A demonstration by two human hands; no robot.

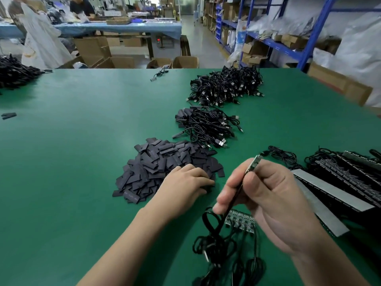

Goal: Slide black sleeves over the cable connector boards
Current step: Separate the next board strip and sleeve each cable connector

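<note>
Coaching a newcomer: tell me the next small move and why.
Probably pinch one off the sleeve pile with the left hand and bring it to the board: the right hand holds the board bare, tip up, and the left hand rests on the sleeve pile.

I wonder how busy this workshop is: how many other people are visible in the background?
2. One person in white stands at far left by the blue table; another in a dark top is at its far side. More may be hidden.

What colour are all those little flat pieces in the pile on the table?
Black sleeves, on the green table; the head view shows them best.
</note>
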